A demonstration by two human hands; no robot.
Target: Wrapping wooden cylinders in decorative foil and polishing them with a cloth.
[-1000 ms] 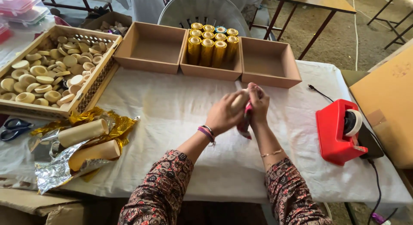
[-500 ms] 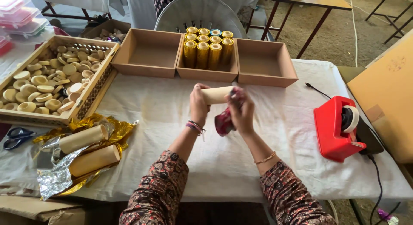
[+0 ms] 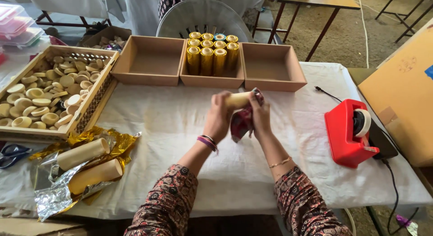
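Observation:
A pale wooden cylinder [image 3: 237, 99] lies sideways between both hands above the white tablecloth. My left hand [image 3: 218, 116] grips its left end. My right hand [image 3: 260, 114] presses a dark red cloth [image 3: 241, 122] against the right end, and the cloth hangs below the cylinder. Behind the hands stands the middle cardboard box [image 3: 212, 79] with several gold-wrapped cylinders [image 3: 212, 53] upright in it.
Empty cardboard boxes stand at the back left [image 3: 149, 60] and back right [image 3: 273, 70]. A wooden crate [image 3: 90, 110] of round wooden pieces is at left. Two bare cylinders [image 3: 90, 161] lie on gold foil [image 3: 118, 143]. Scissors [image 3: 11, 154] at far left, red tape dispenser [image 3: 349, 132] at right.
The hands with the cylinder and cloth have come a little nearer and lower, and the cylinder has turned between them while the cloth rubs its right end.

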